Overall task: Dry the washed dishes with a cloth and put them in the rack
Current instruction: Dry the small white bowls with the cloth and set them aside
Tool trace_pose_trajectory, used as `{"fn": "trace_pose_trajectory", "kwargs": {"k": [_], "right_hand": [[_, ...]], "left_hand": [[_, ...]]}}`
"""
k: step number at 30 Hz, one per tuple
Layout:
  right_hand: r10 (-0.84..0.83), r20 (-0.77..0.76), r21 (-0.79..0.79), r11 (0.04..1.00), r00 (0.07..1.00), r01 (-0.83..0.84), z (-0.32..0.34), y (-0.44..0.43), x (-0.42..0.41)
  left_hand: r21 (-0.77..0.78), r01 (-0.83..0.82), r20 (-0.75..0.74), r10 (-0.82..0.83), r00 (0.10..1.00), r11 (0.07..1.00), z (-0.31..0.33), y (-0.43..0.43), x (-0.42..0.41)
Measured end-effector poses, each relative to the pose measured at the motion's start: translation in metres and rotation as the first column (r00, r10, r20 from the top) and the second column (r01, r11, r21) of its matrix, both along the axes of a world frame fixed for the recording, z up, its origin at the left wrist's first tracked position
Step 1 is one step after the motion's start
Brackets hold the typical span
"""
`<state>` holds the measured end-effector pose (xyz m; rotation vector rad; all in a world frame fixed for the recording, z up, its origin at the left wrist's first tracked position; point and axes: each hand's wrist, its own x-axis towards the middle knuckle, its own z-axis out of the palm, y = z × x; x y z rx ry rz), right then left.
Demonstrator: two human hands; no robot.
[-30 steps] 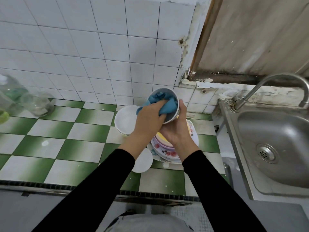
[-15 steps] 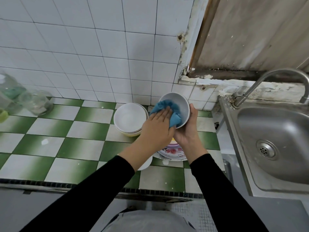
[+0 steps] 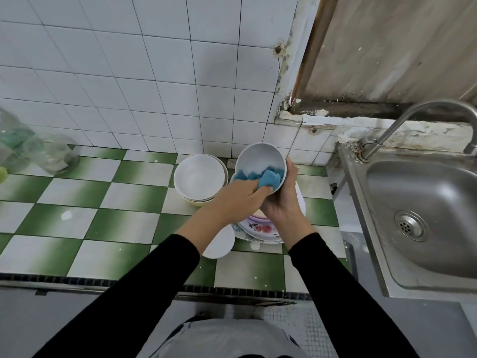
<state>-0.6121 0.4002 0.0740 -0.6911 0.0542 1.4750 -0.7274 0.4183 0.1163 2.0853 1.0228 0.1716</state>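
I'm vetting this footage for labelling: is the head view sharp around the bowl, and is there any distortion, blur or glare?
Head view: soft, even light with no hard shadows; the white bowl and blue cloth are sharp; wide-angle bending curves the wall tile lines; the glass jars at the left edge are smeared; mild sheen on the steel sink, nothing blown out.

Bowl stack point(image 3: 200, 178), plates point(image 3: 258, 228) crowd counter point(image 3: 77, 223) centre; left open.

The person is wearing long black sleeves, the left sleeve point(image 3: 144, 288) and right sleeve point(image 3: 343, 306) ending at the wrists, plus a pale grey garment point(image 3: 227, 337).
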Motion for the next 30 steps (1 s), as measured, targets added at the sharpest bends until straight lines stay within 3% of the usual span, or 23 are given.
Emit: {"fn": "trace_pose_trajectory", "kwargs": {"k": [3,6,9,12,14,15,17,19,22,26,30], "right_hand": [[-0.04,-0.015,0.008,0.999,0.999,0.04,-0.006,0.0,-0.005],[-0.013,-0.038,0.039,0.999,0.999,0.014,-0.005,0.001,-0.009],[-0.005,-0.071,0.065,0.998,0.997,0.009,-0.003,0.001,-0.013],[0.012,-0.045,0.05,0.999,0.999,-0.01,-0.002,0.001,-0.017],[0.04,-0.011,0.016,0.999,0.999,-0.04,-0.002,0.002,-0.018],[0.047,0.0,-0.007,0.999,0.999,-0.047,-0.003,0.003,-0.019],[0.044,-0.007,-0.057,0.997,0.999,-0.044,-0.005,0.003,-0.021],[0.019,-0.015,-0.094,0.995,1.0,-0.02,-0.006,0.002,-0.021],[0.009,-0.029,-0.111,0.994,1.0,-0.012,-0.004,0.003,-0.017],[0.0,-0.035,-0.053,0.999,0.999,-0.002,-0.001,0.005,-0.012],[0.034,-0.054,-0.07,0.997,0.998,-0.037,0.004,0.008,-0.007]], "left_hand": [[0.364,0.14,-0.26,-0.044,0.965,0.921,-0.008,0.004,0.0],[0.41,0.225,-0.42,-0.037,0.907,0.884,-0.023,0.014,0.0],[0.505,0.195,-0.413,0.037,0.91,0.841,-0.033,0.022,0.001],[0.569,0.155,-0.314,0.04,0.949,0.808,-0.043,0.025,0.0],[0.528,0.12,-0.21,-0.007,0.978,0.841,-0.041,0.023,0.001],[0.436,0.086,-0.118,-0.038,0.992,0.896,-0.038,0.021,0.003],[0.111,0.016,0.078,-0.025,0.997,0.994,-0.031,0.015,0.007],[-0.103,-0.012,0.186,0.031,0.982,0.995,-0.026,0.011,0.004],[-0.119,0.004,0.157,0.015,0.987,0.993,-0.022,0.008,-0.005],[0.038,0.095,0.133,-0.099,0.986,0.995,-0.013,0.01,-0.01],[0.023,0.045,0.232,-0.049,0.972,0.999,-0.004,0.025,-0.01]]}}
